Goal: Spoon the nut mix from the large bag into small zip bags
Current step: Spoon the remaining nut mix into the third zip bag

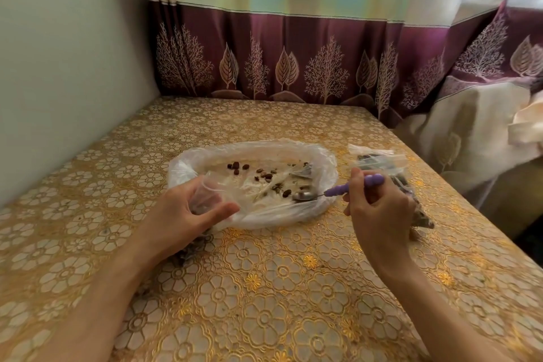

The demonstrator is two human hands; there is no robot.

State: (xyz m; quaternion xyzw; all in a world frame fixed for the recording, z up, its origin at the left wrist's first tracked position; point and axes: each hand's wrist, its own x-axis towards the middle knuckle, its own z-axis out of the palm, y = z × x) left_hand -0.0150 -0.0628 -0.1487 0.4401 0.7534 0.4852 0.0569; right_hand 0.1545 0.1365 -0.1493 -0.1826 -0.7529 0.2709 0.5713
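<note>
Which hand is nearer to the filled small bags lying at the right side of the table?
The right hand. It holds the purple spoon directly in front of those filled small bags, partly covering them. The left hand grips a small bag across the large bag.

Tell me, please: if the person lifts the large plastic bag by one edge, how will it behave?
The large bag looks thin and crumpled, so it would probably sag rather than hold its shape. Few nuts remain inside, so it is likely very light. They lie loose and would probably slide toward the lowest fold.
</note>
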